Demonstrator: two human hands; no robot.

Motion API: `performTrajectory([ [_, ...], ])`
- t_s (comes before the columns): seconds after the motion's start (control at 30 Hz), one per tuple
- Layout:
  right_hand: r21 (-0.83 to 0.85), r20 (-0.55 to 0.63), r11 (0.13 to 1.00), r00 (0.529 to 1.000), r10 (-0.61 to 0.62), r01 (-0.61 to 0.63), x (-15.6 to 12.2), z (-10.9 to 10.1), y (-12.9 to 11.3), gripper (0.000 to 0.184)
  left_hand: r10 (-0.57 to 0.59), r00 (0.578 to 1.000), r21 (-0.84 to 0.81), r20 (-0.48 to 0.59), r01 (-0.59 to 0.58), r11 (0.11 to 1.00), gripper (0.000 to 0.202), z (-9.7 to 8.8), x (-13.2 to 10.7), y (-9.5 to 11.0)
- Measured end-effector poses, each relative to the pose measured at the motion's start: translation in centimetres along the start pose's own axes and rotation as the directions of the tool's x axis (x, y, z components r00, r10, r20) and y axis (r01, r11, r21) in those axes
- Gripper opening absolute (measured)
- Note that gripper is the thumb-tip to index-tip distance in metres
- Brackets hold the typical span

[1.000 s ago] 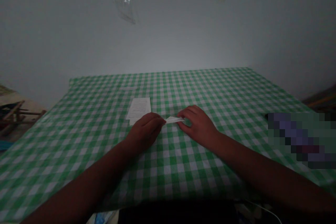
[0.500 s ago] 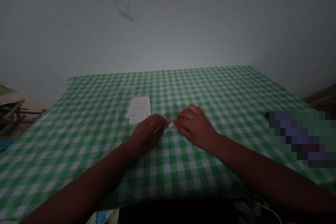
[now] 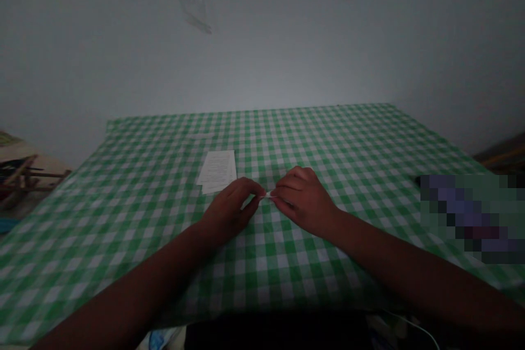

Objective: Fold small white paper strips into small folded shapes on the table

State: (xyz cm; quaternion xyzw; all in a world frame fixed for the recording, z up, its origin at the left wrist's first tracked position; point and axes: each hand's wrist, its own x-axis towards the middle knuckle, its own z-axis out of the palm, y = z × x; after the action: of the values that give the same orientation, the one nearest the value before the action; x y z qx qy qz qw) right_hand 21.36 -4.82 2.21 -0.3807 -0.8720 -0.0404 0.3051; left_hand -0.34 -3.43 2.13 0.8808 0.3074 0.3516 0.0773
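Between my two hands, low over the table, is a small narrow white strip (image 3: pixel 268 194) that looks like folded or rolled paper; most of it is hidden by fingers. My left hand (image 3: pixel 233 209) pinches its left end between thumb and fingertips. At the other end, the thumb and fingers of my right hand (image 3: pixel 305 197) are closed on it too, the remaining fingers curled. Printed white sheets of paper (image 3: pixel 217 169) lie in a loose stack just beyond my left hand.
A green and white checked cloth (image 3: pixel 328 142) covers the table, which meets a pale wall (image 3: pixel 262 54) at the back. A pixelated patch (image 3: pixel 471 219) hides something at the right edge. Wooden furniture (image 3: pixel 28 178) stands off to the left; a white cable (image 3: pixel 418 325) hangs below the front edge.
The white strip has turned slightly and now lies more level between the fingertips. My right hand has shifted slightly. The paper sheets have not moved.
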Motion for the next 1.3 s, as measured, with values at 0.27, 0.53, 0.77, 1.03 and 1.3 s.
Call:
performTrajectory([
  [0.27,0.026,-0.001,1.0,1.0,0.013,-0.013,0.0,0.2,-0.1,0.023,-0.012,1.0,-0.022,-0.022,0.012,1.0,0.013,0.2,0.0,-0.2],
  [0.53,0.036,0.085,0.997,0.994,0.066,-0.07,0.1,-0.1,0.4,0.016,-0.003,1.0,-0.009,-0.006,0.003,1.0,0.002,-0.4,0.2,-0.1],
  [0.77,0.011,0.143,0.955,0.946,0.29,-0.295,0.6,-0.8,2.2,0.041,0.158,0.984,0.059,-0.078,-0.153,0.986,0.014,-1.4,-0.1,-0.9],
  [1.03,0.122,0.148,0.953,0.955,0.259,-0.277,0.6,-0.9,1.7,0.015,0.292,0.955,0.068,-0.052,-0.289,0.955,0.023,-1.9,-0.1,-0.9],
  [1.3,0.187,0.099,0.874,0.894,0.437,-0.448,0.7,-1.2,1.1,0.014,0.332,0.941,0.087,-0.061,-0.326,0.941,0.025,-2.1,-0.2,-1.1],
])
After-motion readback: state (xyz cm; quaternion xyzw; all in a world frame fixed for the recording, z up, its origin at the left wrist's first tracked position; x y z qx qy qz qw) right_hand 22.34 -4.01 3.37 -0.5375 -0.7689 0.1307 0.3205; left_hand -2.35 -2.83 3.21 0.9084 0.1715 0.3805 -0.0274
